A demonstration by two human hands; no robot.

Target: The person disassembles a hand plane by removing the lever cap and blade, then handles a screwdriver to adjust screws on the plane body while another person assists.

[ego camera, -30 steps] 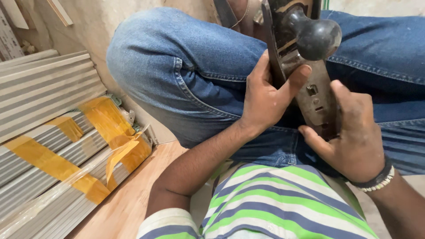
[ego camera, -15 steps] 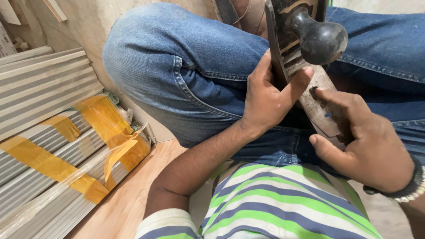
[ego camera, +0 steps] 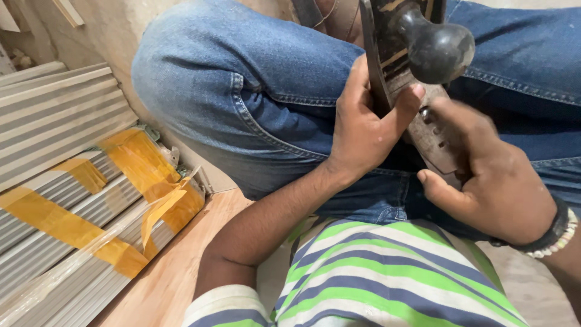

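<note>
**Hand plane held across the lap, both hands on it**

A bare, pale wall and a strip of light wooden floor [ego camera: 163,272] fill the left side, where a bundle of grey ribbed panels [ego camera: 54,127] lies wrapped in clear film and yellow tape [ego camera: 130,160]. The person sits with knees bent, in blue jeans [ego camera: 242,91] and a shirt striped green, white and purple [ego camera: 375,272].

A dark metal hand plane [ego camera: 417,91] rests across the lap, near the upper right edge of the view, its round black knob [ego camera: 439,51] pointing towards the camera. It lies between the two hands, the left one at its near side and the right one at its lower end.

The top of the plane is cut off by the upper edge of the view, and its lower end disappears behind the right hand. The right-hand fingers are slightly blurred, so their exact contact is hard to make out.

The left hand [ego camera: 363,127] is closed around the plane's side edge, thumb tip pressed on the body just under the knob. The right hand [ego camera: 496,181] is half curled, fingers laid over the pitted metal plate of the plane, thumb held out to the side; a beaded bracelet [ego camera: 554,233] sits on its wrist.
</note>
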